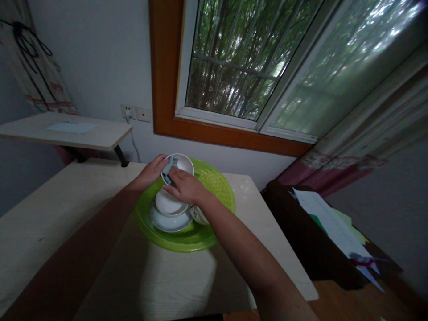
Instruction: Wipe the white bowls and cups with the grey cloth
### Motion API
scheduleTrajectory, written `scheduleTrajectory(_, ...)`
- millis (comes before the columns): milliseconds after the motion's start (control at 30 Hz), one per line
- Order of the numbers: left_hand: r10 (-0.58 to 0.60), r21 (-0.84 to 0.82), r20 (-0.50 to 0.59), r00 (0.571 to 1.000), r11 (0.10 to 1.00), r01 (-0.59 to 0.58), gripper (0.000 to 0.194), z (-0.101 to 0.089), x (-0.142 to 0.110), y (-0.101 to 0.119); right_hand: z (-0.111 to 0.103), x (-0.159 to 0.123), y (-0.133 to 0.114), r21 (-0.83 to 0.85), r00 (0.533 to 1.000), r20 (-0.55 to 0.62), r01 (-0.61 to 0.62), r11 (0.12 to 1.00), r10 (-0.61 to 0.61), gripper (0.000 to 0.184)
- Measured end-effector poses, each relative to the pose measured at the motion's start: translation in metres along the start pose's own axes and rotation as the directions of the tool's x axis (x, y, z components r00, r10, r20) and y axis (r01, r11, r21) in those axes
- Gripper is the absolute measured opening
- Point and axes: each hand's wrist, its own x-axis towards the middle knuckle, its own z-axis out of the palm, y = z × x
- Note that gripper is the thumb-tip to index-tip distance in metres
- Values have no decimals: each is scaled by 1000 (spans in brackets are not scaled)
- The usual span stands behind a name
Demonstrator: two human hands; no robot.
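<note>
My left hand (153,170) grips a white bowl (184,163) by its left rim, tilted so that its inside faces me. With my right hand (187,185) I press a grey cloth (170,167) against the inside of that bowl. Below them is a green plastic basket (220,187) with a perforated bottom. Inside it, another white bowl (170,203) rests on a white plate (170,223). A patterned cup or bowl (198,215) stands to their right, partly hidden by my right wrist.
The basket is on a light wooden table (83,196). A raised shelf (107,133) with a paper sheet (72,127) stands at the left. Behind are a wall socket (128,111) and a barred window (234,67). Papers (327,223) lie on dark furniture at the right.
</note>
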Motion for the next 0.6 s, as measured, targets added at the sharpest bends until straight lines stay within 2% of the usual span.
scheduleTrajectory(233, -17, -60, -24, 1000, 998, 15, 38, 1, -1, 5, 6, 1, -3, -131, 986, -81, -157, 979, 148, 76)
scheduleTrajectory(333, -12, -37, -53, 999, 999, 10, 39, 1, -2, 10, 5, 1, -3, -160, 975, -110, -209, 965, 193, 79)
scheduleTrajectory(467, -9, -14, -95, 995, 1000, 8, 43, -1, -2, 10, 0, 1, -2, -183, 968, -124, -236, 954, 216, 74)
scheduleTrajectory(600, 13, -12, -142, 990, 1000, -15, 48, -3, -3, 8, -10, 3, -4, -184, 974, -75, -223, 957, 213, 67)
